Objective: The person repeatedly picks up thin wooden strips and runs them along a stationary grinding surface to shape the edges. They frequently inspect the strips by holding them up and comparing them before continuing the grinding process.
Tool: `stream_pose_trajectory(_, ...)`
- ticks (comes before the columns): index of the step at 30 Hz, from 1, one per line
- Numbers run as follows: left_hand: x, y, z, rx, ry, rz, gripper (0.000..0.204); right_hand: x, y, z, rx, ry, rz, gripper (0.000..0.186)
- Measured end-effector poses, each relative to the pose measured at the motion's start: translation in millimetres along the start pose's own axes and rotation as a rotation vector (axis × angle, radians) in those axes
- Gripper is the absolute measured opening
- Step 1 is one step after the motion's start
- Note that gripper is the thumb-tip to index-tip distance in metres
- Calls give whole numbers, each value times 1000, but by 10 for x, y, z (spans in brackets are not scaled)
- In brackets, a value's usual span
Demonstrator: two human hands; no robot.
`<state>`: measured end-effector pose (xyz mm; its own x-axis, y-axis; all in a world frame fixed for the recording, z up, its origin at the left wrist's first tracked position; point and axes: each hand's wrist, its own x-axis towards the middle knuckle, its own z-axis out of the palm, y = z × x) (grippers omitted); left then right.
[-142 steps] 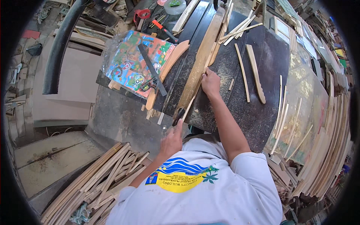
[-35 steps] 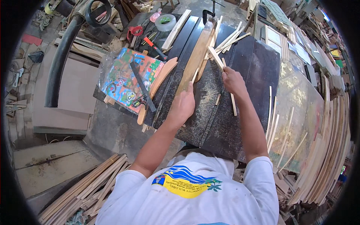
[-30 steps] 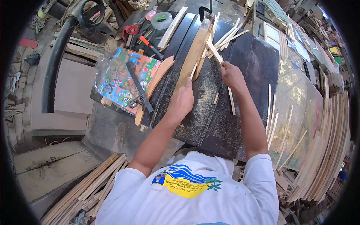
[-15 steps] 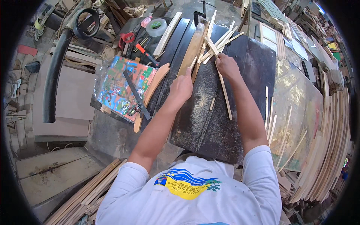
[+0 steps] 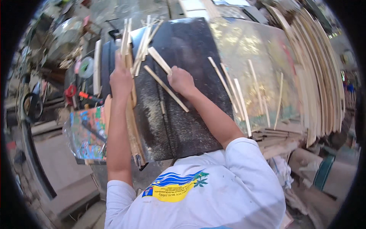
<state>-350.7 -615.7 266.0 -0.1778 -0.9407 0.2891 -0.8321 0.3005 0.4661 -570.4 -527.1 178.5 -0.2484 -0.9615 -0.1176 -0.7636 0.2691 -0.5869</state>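
My right hand (image 5: 180, 80) is closed on the near end of a pale wood strip (image 5: 159, 60), which points up and left over the dark tabletop (image 5: 190, 42). Just left of it another narrow wood stick (image 5: 166, 88) lies slantwise on the sawdust-strewn surface. My left hand (image 5: 121, 79) is closed over the long wooden board (image 5: 132, 129) at the table's left side; blur hides what its fingers grip. Beyond both hands lies a loose bundle of thin wood strips (image 5: 143, 44).
Several thin sticks (image 5: 241, 99) lie at the right. Tall planks (image 5: 316, 76) stand at the far right. Left are a plastic-wrapped colourful sheet (image 5: 87, 133), an orange-handled tool (image 5: 90, 97), a tape roll (image 5: 86, 67) and a black clamp (image 5: 113, 32).
The view has swung to the right, so the table appears further left. My right hand has drawn a wood strip away from the bundle, toward the right. My left hand stays by the board.
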Motion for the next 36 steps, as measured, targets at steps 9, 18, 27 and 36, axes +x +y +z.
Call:
stream_pose_trajectory(9,-1125,658,-86,-534,-423,-81,60,-1213,2308,-1230,-169,541,272,28)
stream_pose_trajectory(18,-1923,787,-271,-913,-583,-312,64,-1531,2901,-1386,106,466,386,22)
stream_pose_trajectory(27,-2485,825,-527,-1281,-344,-586,37,-1682,123,-813,1219,7,130,22)
stream_pose_trajectory(36,-2903,548,-984,-1428,-261,-655,53,-2036,-860,-447,1279,-282,28,25)
